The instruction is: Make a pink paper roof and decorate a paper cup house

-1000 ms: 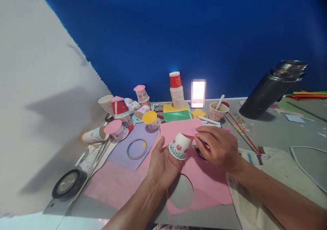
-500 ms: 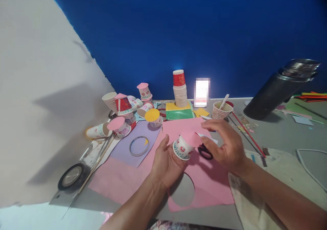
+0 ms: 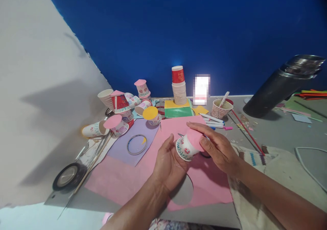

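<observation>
A small white paper cup (image 3: 185, 149) with red flower prints and green scribbled lines lies tilted in my left hand (image 3: 170, 162), whose thumb and fingers cradle its side and rim. On the cup's base sits a pink paper cone (image 3: 194, 140) like a roof. My right hand (image 3: 217, 147) is closed over that cone, thumb on the near side and fingers across the far side. Beneath both hands is a pink paper sheet (image 3: 209, 185) with a round hole cut in it. Dark scissors are mostly hidden behind the cup and my right hand.
Decorated cups with paper tops (image 3: 116, 125) crowd the left. A tall cup stack (image 3: 179, 92) stands at the back, with markers (image 3: 216, 121) in front of it to the right. A black thermos (image 3: 273, 90) leans on the right. A tape roll (image 3: 67, 177) lies at left.
My right hand has come down and left onto the pink cone, where before it hovered at its right edge. The cup has shifted slightly right. The markers are now more exposed.
</observation>
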`<action>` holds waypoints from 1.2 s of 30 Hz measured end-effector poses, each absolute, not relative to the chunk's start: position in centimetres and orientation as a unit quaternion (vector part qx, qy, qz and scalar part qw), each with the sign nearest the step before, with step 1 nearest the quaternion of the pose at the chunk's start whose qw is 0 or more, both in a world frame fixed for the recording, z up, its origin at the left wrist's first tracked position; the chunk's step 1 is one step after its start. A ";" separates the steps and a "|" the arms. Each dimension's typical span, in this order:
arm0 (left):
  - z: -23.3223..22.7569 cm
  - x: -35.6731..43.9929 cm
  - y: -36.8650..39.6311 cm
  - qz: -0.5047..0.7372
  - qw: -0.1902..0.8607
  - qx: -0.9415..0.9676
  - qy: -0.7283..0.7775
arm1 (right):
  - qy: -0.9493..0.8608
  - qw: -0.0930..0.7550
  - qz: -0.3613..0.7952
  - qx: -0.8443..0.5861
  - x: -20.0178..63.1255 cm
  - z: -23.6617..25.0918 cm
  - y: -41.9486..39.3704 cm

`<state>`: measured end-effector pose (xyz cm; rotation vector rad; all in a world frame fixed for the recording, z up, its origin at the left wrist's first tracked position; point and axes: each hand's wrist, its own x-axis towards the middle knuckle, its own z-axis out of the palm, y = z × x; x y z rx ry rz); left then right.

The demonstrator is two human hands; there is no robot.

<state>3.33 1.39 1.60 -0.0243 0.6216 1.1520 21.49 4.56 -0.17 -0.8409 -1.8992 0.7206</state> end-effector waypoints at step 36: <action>4.1 3.5 0.9 0.545 0.811 -0.062 0.202 | -0.396 0.341 0.788 -0.325 21.5 -0.5 4.4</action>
